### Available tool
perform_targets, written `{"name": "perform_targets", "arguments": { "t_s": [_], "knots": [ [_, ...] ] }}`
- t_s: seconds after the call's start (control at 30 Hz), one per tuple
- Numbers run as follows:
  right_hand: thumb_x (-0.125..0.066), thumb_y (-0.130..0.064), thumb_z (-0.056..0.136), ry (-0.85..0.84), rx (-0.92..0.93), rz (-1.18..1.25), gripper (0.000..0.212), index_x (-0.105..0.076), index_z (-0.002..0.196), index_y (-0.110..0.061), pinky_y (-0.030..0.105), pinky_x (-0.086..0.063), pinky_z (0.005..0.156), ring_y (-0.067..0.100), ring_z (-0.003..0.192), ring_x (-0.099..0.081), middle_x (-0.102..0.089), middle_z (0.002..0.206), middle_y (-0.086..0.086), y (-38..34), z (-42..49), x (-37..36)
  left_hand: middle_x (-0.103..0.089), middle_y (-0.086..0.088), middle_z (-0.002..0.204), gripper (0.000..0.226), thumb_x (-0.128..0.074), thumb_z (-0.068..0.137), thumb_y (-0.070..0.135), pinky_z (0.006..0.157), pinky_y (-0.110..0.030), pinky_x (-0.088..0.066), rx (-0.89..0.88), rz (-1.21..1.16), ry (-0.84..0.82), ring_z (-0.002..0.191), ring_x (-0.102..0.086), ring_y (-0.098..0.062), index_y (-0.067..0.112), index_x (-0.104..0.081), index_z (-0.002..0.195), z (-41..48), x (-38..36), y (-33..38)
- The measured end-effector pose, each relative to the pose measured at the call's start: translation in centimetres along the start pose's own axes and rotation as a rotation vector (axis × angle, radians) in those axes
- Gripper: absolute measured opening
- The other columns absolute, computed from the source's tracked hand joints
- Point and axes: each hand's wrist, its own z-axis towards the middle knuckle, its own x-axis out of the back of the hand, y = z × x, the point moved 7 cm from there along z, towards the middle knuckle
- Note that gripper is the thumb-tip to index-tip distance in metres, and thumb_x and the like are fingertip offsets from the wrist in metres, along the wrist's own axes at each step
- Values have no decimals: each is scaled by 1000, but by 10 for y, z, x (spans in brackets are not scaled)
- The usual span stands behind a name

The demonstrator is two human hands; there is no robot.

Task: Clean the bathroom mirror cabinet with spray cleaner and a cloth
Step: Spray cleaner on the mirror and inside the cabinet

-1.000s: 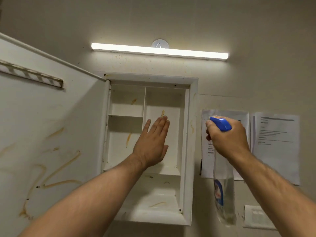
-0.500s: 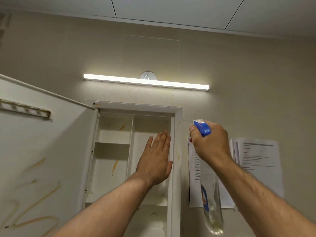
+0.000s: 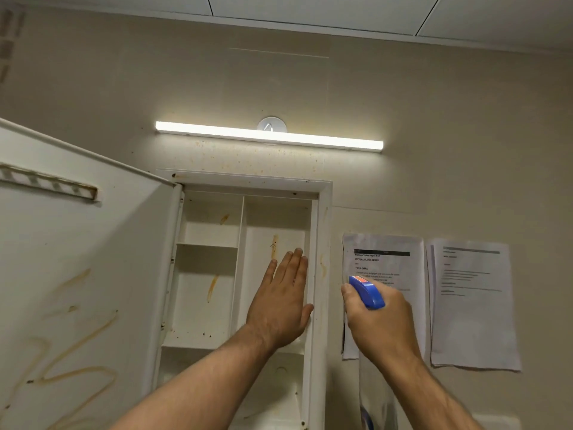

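The white mirror cabinet (image 3: 324, 231) is set in the wall, with its door (image 3: 77, 274) swung wide to the left. Brown streaks mark the door's inner face and the shelf compartments. My left hand (image 3: 283, 301) is flat with fingers together, held in front of the right compartment next to the frame. My right hand (image 3: 376, 321) grips a clear spray bottle (image 3: 367, 291) by its blue trigger head, nozzle pointing left toward the cabinet. The bottle's body hangs below my wrist. No cloth is in view.
A lit tube light (image 3: 269, 135) runs along the wall above the cabinet, with brown speckles under it. Two printed paper sheets (image 3: 384, 265) (image 3: 474, 305) hang on the wall to the right. Ceiling panels show at the top.
My view tilted upward, so the cabinet sits lower in frame. My left hand slid right toward the frame. The spray bottle in my right hand came closer to the cabinet's right edge.
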Motion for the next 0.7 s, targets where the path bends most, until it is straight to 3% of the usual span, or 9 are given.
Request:
{"name": "perform_targets", "arguments": {
  "t_s": [0.1, 0.2, 0.3, 0.4, 0.5, 0.63, 0.7],
  "knots": [
    [-66, -20, 99, -13, -38, -3, 23, -65, 77, -13, 15, -45, 50, 15, 59, -59, -63, 66, 3, 14, -14, -4, 33, -1, 161, 96, -40, 100, 62, 116, -37, 23, 23, -1, -33, 148, 30, -17, 18, 23, 158, -15, -11, 2],
    [-67, -21, 98, -14, -88, 17, 22, -64, 78, -14, 8, -43, 49, 9, 54, -54, -58, 62, -2, 32, -41, -13, 38, 0, 160, 102, -43, 99, 66, 115, -37, 26, 25, -3, -103, 145, 36, -16, 19, 29, 153, -42, -28, 8],
    [-67, -24, 99, -25, -160, 35, 17, -66, 83, -18, 10, -44, 50, 11, 59, -57, -61, 67, -3, 55, -69, -22, 47, 1, 154, 104, -43, 98, 68, 115, -38, 26, 40, 2, -139, 143, 40, -17, 18, 30, 153, -68, -40, 12],
    [-67, -27, 98, -36, -209, 35, 10, -68, 90, -21, 11, -46, 54, 9, 66, -65, -66, 74, -5, 72, -92, -30, 40, -3, 160, 103, -43, 99, 67, 122, -41, 18, 48, -3, -151, 149, 31, -20, 16, 28, 153, -86, -45, 15],
    [-67, -23, 99, -35, -267, 47, 14, -67, 86, -17, 8, -44, 51, -2, 58, -59, -61, 69, -4, 89, -114, -36, 30, -6, 164, 101, -45, 100, 64, 127, -43, 10, 26, -22, -148, 153, 24, -22, 14, 24, 155, -105, -44, 19],
    [-65, -24, 99, -46, -389, 90, 15, -69, 87, -17, 16, -50, 55, 16, 66, -64, -66, 74, 4, 119, -152, -42, 29, -7, 165, 100, -45, 100, 61, 129, -44, 6, 13, -34, -213, 156, 19, -24, 13, 23, 155, -139, -53, 25],
    [-66, -25, 99, -61, -447, 72, 14, -72, 97, -13, 14, -52, 58, 16, 72, -67, -69, 81, 3, 133, -176, -46, 26, -8, 167, 100, -49, 100, 58, 128, -43, 7, 6, -57, -253, 157, 17, -24, 11, 17, 160, -162, -62, 31]
  ]
}}
